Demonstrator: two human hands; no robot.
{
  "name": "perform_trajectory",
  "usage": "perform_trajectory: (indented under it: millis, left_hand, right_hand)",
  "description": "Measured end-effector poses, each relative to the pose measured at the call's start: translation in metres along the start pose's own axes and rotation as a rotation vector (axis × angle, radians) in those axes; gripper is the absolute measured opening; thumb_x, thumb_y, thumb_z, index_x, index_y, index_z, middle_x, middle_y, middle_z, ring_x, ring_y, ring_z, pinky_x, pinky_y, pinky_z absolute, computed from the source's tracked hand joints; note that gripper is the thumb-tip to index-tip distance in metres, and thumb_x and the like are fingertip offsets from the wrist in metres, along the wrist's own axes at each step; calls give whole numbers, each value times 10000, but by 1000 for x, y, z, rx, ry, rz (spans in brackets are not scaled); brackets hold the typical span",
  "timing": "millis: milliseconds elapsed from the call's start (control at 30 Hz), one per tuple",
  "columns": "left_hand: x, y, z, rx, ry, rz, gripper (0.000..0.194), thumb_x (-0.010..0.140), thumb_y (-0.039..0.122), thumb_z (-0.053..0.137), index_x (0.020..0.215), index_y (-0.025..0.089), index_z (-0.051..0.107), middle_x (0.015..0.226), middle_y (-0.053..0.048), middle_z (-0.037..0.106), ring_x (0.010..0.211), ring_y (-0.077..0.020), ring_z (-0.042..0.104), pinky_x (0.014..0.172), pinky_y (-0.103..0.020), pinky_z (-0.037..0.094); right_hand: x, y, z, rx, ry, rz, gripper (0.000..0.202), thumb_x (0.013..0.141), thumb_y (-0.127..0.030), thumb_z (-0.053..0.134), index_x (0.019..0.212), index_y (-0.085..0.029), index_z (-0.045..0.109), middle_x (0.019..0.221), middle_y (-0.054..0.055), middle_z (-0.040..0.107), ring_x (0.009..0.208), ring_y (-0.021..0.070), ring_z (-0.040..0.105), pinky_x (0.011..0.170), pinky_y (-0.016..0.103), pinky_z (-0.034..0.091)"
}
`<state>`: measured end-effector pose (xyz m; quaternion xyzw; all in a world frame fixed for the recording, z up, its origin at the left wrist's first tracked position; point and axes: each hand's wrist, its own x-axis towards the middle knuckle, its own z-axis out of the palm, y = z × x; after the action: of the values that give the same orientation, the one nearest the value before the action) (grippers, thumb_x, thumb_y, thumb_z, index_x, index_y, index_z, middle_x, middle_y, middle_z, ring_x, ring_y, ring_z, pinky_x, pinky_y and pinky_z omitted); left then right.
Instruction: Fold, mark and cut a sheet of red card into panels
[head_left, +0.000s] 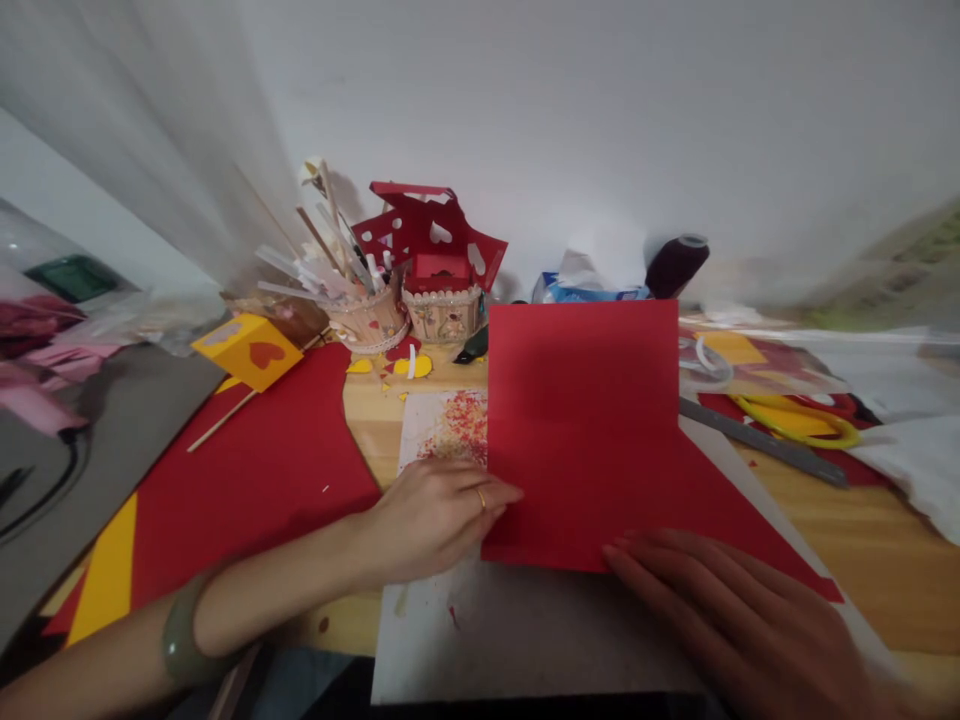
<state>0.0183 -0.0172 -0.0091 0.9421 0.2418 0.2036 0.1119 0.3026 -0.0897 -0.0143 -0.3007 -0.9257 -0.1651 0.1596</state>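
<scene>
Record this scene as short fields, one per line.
Left hand: at the left edge of the folded red card
Right hand: over the card's near right part
Card: back panel raised
Beneath: pale board
Left side: yellow box on a stick
Back: stick-filled basket; basket with red cut paper

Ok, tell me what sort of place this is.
Most likely a papercraft worktable: there's a creased red sheet on it, a yellow paper box decorated with a heart, and small yellow scraps lying about.
</scene>
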Motion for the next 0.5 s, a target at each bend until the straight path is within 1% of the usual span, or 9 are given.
perform_trajectory:
  millis: [67,133,167,200,267,300,367,433,500]
  left_hand:
    - [0,6,-5,3,-37,-5,412,959,375,300,1136,108,559,949,-92,700,805,-212,671,675,-351,554]
    - [-3,13,-4,115,-70,71,510,906,503,367,1168,102,542,990,-109,693,808,-256,674,642,-396,559]
    - [-5,17,-1,201,-69,123,481,884,481,430,1161,105,548,1004,-109,692,809,-266,677,645,-406,560]
    - [-7,20,2,288,-59,166,410,872,402,481,1144,106,560,1009,-107,693,813,-268,679,662,-409,559]
    - [-11,27,8,403,-26,230,287,853,208,487,1094,89,586,1000,-112,697,803,-255,682,681,-389,556]
    - [-12,30,10,417,-11,242,268,844,150,464,1066,79,595,991,-116,699,775,-242,683,658,-369,553]
    - [-12,35,8,362,-15,210,231,848,123,426,985,94,610,918,-92,709,671,-205,669,550,-316,529]
    - [-9,39,2,258,-53,143,195,855,109,409,857,143,601,748,-25,693,533,-164,617,441,-272,458]
    - [-3,40,-7,134,-113,59,203,852,84,400,789,173,572,621,25,637,465,-144,570,400,-252,388]
  right_hand:
    - [-7,-3,5,28,-11,48,504,853,-94,322,1334,-163,457,1028,90,672,977,198,606,804,331,507]
    - [-11,-6,10,24,-34,59,532,841,-85,326,1353,-178,436,1045,83,668,974,195,605,795,323,509]
    - [-12,-7,12,9,-39,61,533,831,-71,323,1335,-183,456,1046,75,669,970,191,603,784,315,509]
    - [-12,-8,13,-7,-49,55,526,822,-57,320,1303,-186,490,1044,64,672,965,184,602,767,303,509]
    - [-12,-10,13,-35,-65,23,498,810,-33,319,1221,-188,552,1039,38,677,951,172,601,720,277,504]
    - [-12,-11,12,-48,-67,19,484,806,-24,318,1182,-189,573,1033,28,680,940,170,602,698,273,499]
    - [-12,-11,9,-55,-71,24,467,801,-18,312,1131,-196,591,1007,20,685,902,173,606,671,281,488]
    - [-13,-9,4,-48,-80,46,446,813,-45,299,1101,-207,598,960,34,686,849,186,607,657,302,478]
    - [-11,-4,-3,-34,-108,54,413,851,-95,285,1086,-223,599,914,42,680,798,188,604,640,302,466]
